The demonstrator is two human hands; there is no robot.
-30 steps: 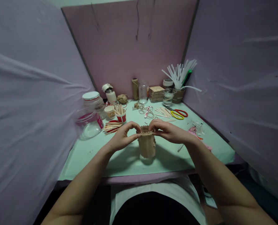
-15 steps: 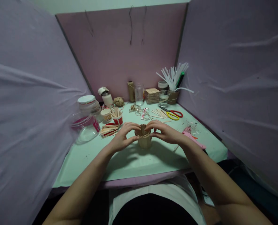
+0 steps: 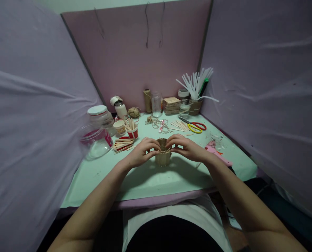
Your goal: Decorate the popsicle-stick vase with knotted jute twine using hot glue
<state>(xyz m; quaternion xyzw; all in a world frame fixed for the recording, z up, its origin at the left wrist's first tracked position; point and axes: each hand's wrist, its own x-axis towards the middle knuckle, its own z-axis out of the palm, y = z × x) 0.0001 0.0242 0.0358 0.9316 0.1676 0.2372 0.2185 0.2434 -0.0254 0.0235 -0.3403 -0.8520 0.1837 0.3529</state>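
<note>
A small tan cup point(image 3: 162, 159) with a braided-looking rim stands upright on the pale green tabletop in front of me. My left hand point(image 3: 144, 152) pinches its rim from the left, fingers above and thumb on the near side. On the opposite side my right hand point(image 3: 182, 148) grips the rim the same way, fingertips reaching over the edge. The inside of the cup shows dark between the two hands. What the fingertips press on inside the rim is partly hidden.
Craft sticks point(image 3: 122, 144) and a red-and-white cup point(image 3: 133, 132) lie left, near a clear jar point(image 3: 96, 148). Scissors point(image 3: 196, 127), loose thin sticks point(image 3: 181, 126) and a pink glue gun point(image 3: 219, 154) are right. Twine point(image 3: 134, 112), a glass jar point(image 3: 156, 105) and wooden squares point(image 3: 171, 106) stand behind.
My left hand has shifted slightly right and up along the rim, its fingers more curled. My right hand stays on the cup with small finger movement. The view has tilted slightly.
</note>
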